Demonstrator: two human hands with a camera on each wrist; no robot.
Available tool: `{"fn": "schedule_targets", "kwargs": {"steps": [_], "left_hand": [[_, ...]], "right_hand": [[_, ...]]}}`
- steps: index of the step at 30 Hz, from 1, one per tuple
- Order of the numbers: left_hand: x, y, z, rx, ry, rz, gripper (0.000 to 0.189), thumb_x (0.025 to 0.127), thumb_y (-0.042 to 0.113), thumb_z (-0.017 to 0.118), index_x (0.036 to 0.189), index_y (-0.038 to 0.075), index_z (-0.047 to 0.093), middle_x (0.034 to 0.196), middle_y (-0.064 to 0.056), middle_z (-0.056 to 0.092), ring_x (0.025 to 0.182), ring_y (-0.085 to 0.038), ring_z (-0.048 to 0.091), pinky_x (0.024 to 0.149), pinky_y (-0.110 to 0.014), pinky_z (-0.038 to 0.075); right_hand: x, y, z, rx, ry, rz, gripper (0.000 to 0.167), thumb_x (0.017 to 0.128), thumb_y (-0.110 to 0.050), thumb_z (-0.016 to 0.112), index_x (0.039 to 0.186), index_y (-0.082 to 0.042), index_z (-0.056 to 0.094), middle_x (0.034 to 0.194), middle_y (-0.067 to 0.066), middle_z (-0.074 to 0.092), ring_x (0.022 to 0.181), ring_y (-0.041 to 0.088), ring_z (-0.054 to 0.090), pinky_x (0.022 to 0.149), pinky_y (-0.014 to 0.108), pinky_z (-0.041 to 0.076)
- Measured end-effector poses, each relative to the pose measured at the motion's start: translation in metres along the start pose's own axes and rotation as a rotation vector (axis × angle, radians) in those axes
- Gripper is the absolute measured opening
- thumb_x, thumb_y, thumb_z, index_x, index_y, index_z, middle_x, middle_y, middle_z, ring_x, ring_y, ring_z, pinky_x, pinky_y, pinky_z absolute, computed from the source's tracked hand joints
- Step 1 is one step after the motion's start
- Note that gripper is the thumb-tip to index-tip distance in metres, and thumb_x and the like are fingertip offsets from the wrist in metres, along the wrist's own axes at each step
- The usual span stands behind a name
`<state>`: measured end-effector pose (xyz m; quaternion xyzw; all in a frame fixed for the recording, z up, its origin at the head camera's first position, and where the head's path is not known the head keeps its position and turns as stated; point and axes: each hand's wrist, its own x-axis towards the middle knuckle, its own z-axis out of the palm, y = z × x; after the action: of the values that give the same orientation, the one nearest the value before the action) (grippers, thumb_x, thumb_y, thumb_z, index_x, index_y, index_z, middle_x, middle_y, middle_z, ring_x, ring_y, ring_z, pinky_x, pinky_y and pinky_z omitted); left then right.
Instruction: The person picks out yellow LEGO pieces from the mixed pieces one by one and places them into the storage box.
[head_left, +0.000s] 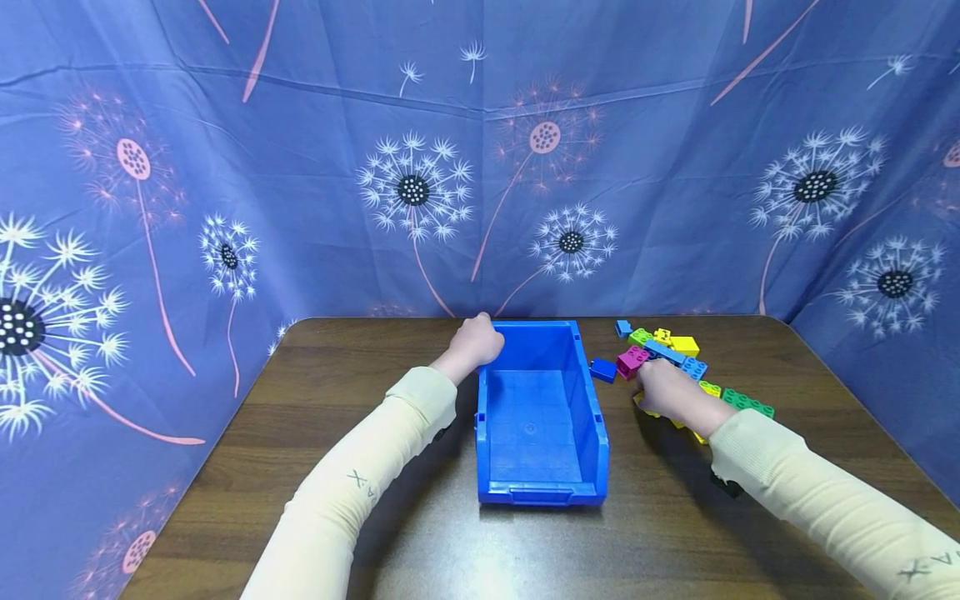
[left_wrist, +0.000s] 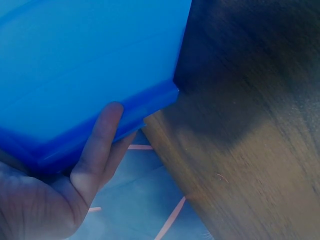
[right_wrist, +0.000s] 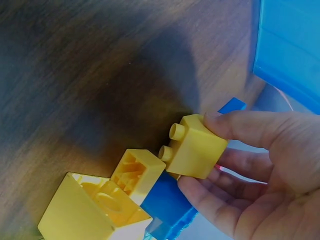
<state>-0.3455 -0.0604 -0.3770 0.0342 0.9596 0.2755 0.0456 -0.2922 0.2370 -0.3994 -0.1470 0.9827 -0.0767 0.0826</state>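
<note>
A blue plastic bin [head_left: 543, 496] stands in the middle of the table. My left hand [head_left: 476, 340] grips its far left corner by the rim; in the left wrist view a finger [left_wrist: 102, 135] lies against the bin wall [left_wrist: 95, 65]. To the right of the bin, my right hand [head_left: 670, 390] is at a pile of toy building blocks. The right wrist view shows it pinching a yellow block [right_wrist: 197, 147] between thumb and fingers, the studs pointing away from the palm. Beside that block lie other yellow blocks [right_wrist: 75, 210] and a blue one [right_wrist: 167, 200].
Around the right hand are a magenta block [head_left: 632, 361], a green block [head_left: 747, 402] and several blue and yellow ones. A dark blue block [head_left: 602, 370] lies between bin and pile. A dandelion-patterned blue cloth [head_left: 480, 167] hangs behind the wooden table [head_left: 360, 358].
</note>
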Motion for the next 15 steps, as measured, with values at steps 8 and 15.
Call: {"fn": "schedule_targets", "kwargs": {"steps": [8,15], "left_hand": [[0.001,0.0,0.0,-0.006,-0.001,-0.001,0.047,0.092,0.017,0.042,0.133,-0.005,0.04,0.089,-0.016,0.056,0.049,-0.02,0.057,0.042,-0.029,0.048],[-0.001,0.0,0.0,-0.011,-0.004,-0.005,0.047,0.093,0.018,0.042,0.133,-0.005,0.04,0.094,-0.018,0.056,0.051,-0.024,0.06,0.042,-0.029,0.048]], "right_hand": [[-0.002,-0.004,-0.008,0.005,-0.007,-0.01,0.012,0.072,-0.005,0.076,0.078,0.003,0.07,0.067,0.005,0.063,0.058,0.016,0.052,0.057,0.028,0.052],[-0.004,-0.008,-0.021,0.0,0.021,-0.072,0.007,0.069,-0.001,0.074,0.071,0.002,0.068,0.062,0.006,0.058,0.055,0.015,0.047,0.053,0.027,0.048]]}}
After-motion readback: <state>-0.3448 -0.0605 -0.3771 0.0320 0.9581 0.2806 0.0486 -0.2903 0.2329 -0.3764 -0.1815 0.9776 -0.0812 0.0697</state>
